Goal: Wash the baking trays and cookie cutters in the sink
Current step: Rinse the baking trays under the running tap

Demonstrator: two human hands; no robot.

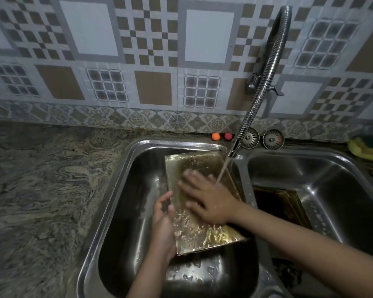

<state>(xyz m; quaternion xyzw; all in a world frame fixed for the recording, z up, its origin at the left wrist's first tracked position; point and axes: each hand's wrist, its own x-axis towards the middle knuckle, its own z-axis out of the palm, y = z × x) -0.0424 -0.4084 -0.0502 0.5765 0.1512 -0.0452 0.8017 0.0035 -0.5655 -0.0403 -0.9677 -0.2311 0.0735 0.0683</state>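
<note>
1. Down in the left basin of the sink (pixel 125 175), a gold baking tray (pixel 202 231) lies tilted, far end raised toward the tap, water pooling and splashing across its near half.
2. Left hand (pixel 163 214) curls round the tray's left rim, thumb over the edge, steadying it.
3. Right hand (pixel 207 198) lies flat on the tray's surface, fingers spread and blurred, so my read is a rubbing stroke with bare fingers, no sponge in sight under the palm.
4. Water runs from the flexible faucet (pixel 265 82) and strikes the tray just beside the right hand's fingers.
5. Over in the right basin, a second tray (pixel 282 205) sits dark and low against the divider; looks unwashed, though I can't tell for sure. No cookie cutters visible anywhere.
6. Behind the sink: two small balls, orange (pixel 215 136) and red (pixel 228 136), two strainer plugs (pixel 273 139), and a yellow sponge (pixel 366 151) on the desk at far right.
7. Risks from here: a wet metal rim held by one hand could slip and clatter into the basin. The stream hitting a tilted surface may spray over the desk. Thin tray edges could nick those bare rubbing fingers.
</note>
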